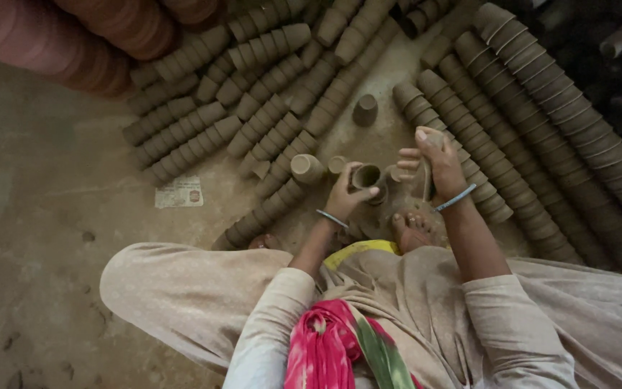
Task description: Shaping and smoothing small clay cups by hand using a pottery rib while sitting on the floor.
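Observation:
I sit on the ground among unfired clay cups. My left hand (345, 193) grips a small brown clay cup (367, 176), its open mouth facing up toward me. My right hand (435, 162) is raised just to the right, fingers closed around a thin clay piece (426, 180) that hangs down from it; what the piece is I cannot tell. A single loose cup (306, 168) lies on its side just left of my left hand. Both wrists wear thin bangles. My bare foot (413, 229) shows below the hands.
Long nested rows of clay cups (534, 108) lie on the right and fan out at the upper left (203, 119). One cup (365, 109) stands upside down alone. Reddish fired pots (73, 43) pile at top left. A paper scrap (179, 192) lies on the dusty floor.

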